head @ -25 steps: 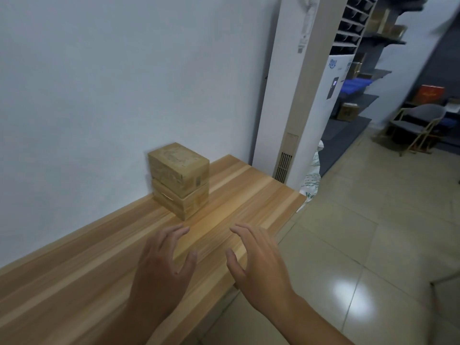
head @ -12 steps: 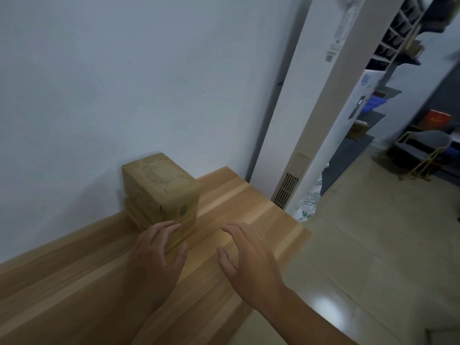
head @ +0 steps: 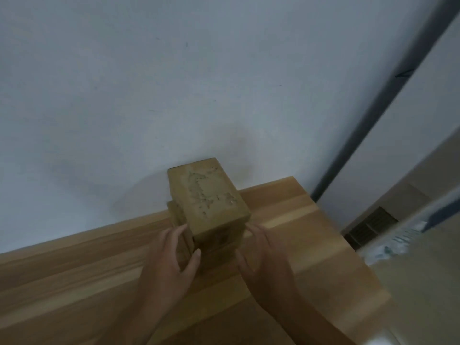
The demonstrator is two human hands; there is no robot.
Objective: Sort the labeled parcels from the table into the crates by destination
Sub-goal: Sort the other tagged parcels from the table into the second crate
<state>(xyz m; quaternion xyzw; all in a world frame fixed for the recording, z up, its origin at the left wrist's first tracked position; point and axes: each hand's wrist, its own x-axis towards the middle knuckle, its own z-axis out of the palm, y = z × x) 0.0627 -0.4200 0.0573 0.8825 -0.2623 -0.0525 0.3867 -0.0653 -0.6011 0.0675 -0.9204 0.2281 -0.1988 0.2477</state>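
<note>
Two brown cardboard parcels stand stacked against the white wall on the wooden table. The top parcel has a torn, peeled label on its upper face. Only a sliver of the lower parcel shows at the left. My left hand lies against the stack's left front corner, fingers along the left side and thumb on the front face. At the stack's right side, my right hand reaches in with its fingertips touching the parcel. No crate is in view.
A tall white standing air conditioner with a dark vent rises just past the table's right end. Pale tiled floor lies to the right of the table's edge. The wall runs directly behind the parcels.
Both hands moved forward from the bare tabletop to the sides of the parcel stack. My head came closer, so the stack fills more of the view.
</note>
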